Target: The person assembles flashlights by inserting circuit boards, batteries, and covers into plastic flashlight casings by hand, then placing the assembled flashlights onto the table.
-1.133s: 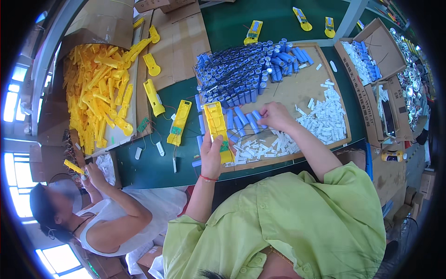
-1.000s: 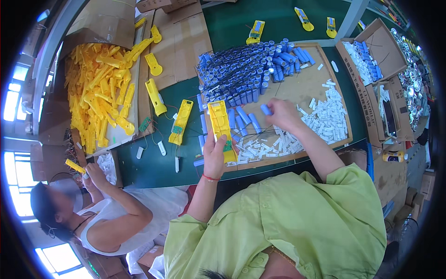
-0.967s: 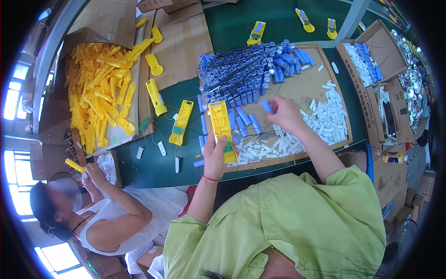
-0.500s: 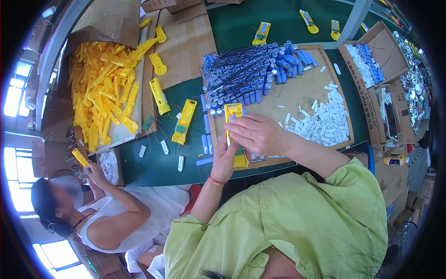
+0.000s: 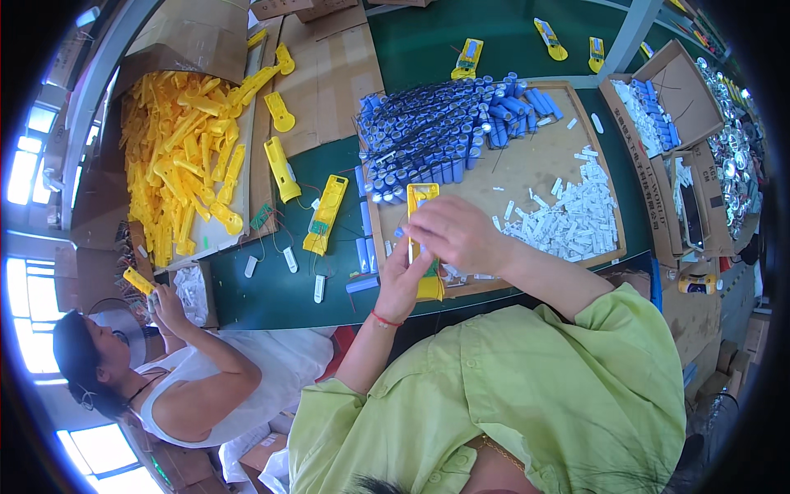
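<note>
My left hand (image 5: 401, 284) is closed around a long yellow plastic housing (image 5: 423, 192), held upright over the front edge of the wooden tray. A green circuit board (image 5: 435, 268) shows at the housing's lower part. My right hand (image 5: 453, 235) bends over the housing's middle from the right, its fingers closed at the left side. What those fingers pinch is hidden by the hand. A small blue bit (image 5: 400, 232) peeks out beside the fingertips. Behind my hands lies a heap of blue cylindrical battery cells (image 5: 436, 136) with black wires.
The wooden tray (image 5: 621, 210) also bears white plastic strips (image 5: 576, 218). Left of it lie yellow housings (image 5: 327, 216) wired to boards and small white parts. A big pile of yellow shells (image 5: 177, 156) spills from a carton. A co-worker (image 5: 197, 370) sits at the left, holding a yellow piece.
The yellow housing has shifted slightly right. My right hand has curled further and moved a little down; a blue bit now shows by its fingertips. The co-worker's yellow piece has moved slightly down-left.
</note>
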The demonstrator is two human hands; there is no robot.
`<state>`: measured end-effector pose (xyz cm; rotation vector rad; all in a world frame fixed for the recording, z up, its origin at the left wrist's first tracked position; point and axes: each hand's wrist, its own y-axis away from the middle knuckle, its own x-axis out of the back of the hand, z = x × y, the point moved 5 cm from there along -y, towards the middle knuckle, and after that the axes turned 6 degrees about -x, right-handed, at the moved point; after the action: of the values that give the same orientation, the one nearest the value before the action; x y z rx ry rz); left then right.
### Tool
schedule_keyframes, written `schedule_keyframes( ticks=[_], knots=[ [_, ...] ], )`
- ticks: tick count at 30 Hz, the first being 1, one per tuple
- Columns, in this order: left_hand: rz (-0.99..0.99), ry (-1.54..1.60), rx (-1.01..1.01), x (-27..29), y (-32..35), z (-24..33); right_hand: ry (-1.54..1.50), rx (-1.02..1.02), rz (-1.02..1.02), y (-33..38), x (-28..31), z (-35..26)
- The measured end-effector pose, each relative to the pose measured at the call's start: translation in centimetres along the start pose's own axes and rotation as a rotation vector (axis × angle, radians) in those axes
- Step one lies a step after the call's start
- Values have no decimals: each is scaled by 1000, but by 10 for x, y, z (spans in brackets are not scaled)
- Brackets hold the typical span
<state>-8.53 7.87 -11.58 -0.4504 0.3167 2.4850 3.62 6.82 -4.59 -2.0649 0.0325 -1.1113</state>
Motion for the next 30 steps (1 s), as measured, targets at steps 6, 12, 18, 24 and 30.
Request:
schedule_keyframes(
  ticks=[6, 12, 18, 24, 30],
  knots=[
    [-3, 73, 131, -14, 1, -1, -507, -725, 323, 12, 11, 40],
    [20, 281, 401, -22, 1, -3, -1341, -1051, 42, 47, -34, 54],
    [43, 82, 352, -6, 7, -26, -973, -989, 39, 73, -28, 57],
    [187, 302, 356, 15, -2, -17, -120, -656, -264, 114, 29, 135],
    [108, 349, 261, 0, -13, -9, -154, -699, -697, 102, 13, 143]
  ],
)
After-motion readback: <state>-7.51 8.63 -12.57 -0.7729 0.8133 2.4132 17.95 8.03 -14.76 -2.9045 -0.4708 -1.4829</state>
